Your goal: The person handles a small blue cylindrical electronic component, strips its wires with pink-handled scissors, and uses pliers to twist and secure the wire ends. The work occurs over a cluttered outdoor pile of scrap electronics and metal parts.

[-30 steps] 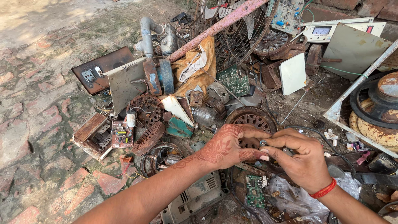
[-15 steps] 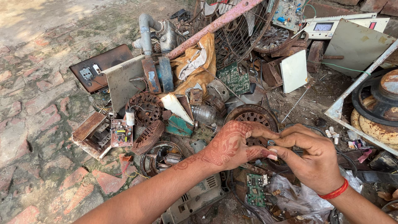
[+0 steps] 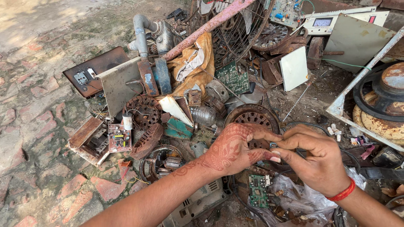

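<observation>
Left hand [image 3: 233, 149] and right hand [image 3: 317, 162] meet fingertip to fingertip, both pinching a small metal part [image 3: 273, 145] held above a rusty round motor housing [image 3: 252, 120] and a green circuit board [image 3: 257, 191].

A small rectangular screen [image 3: 322, 22], grey-blue, is set in a white device panel [image 3: 336, 19] at the top right of the scrap heap. A crumpled clear plastic bag [image 3: 294, 197] is seen at the bottom, below the hands.
</observation>
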